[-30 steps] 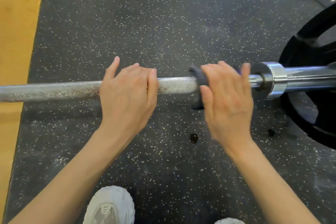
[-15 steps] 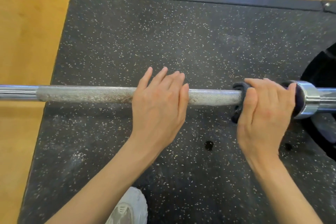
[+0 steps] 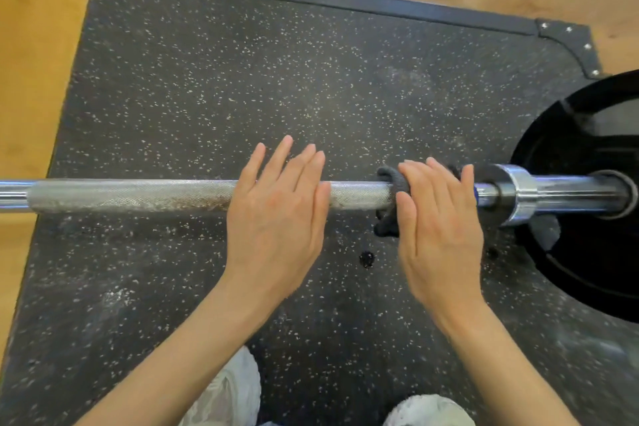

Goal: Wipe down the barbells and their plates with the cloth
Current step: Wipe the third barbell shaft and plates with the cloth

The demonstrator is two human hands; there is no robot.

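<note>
Barbell [image 3: 138, 195] lying left-right, left hand [image 3: 276, 218] flat, unclenched; right hand [image 3: 439, 218] seemingly loose over cloth [image 3: 389, 183].

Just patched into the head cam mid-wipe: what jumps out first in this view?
The steel barbell runs across the whole frame above a speckled black mat, both hands on it. The right hand presses a dark cloth around the bar near the collar; the left hand rests flat, fingers extended. A glossy black plate fills the right edge.

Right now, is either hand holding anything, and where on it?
The right hand presses the dark cloth around the barbell near its collar, fingers loose. The left hand rests flat on the knurled shaft, gripping nothing.
</note>
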